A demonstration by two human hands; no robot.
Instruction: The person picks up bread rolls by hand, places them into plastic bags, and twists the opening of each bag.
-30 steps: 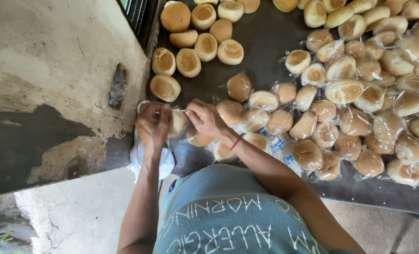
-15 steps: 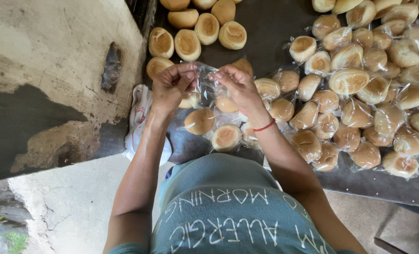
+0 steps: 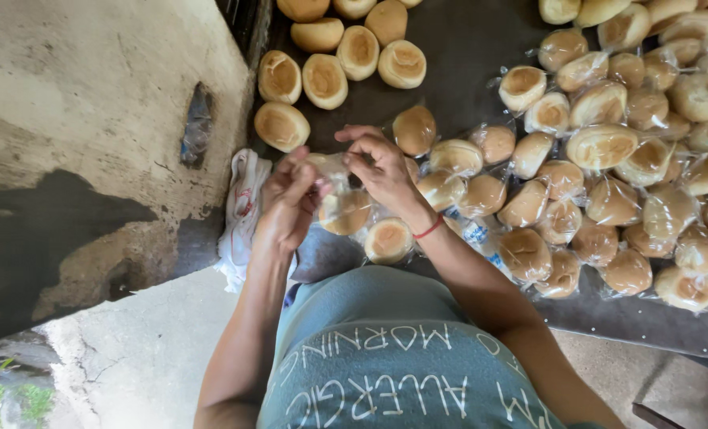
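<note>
My left hand (image 3: 289, 199) and my right hand (image 3: 381, 167) meet above the near edge of a dark table (image 3: 457, 56). Both pinch the top of a small clear plastic bag (image 3: 331, 171) with a round bread bun (image 3: 344, 210) hanging in it. A red band circles my right wrist. Just below the hands lies another bagged bun (image 3: 389, 240). Unwrapped buns (image 3: 324, 79) lie in a group at the far left of the table, the nearest one (image 3: 281, 125) just beyond my left hand.
Several bagged buns (image 3: 600, 147) are heaped over the right half of the table. A bundle of white plastic bags (image 3: 241, 210) hangs at the table's left edge. A rough concrete wall (image 3: 92, 119) runs along the left, with concrete floor below.
My hands rose from the table edge with a bag held between them. The bag now has a bun in it and both hands pinch its top a little lower and nearer.
</note>
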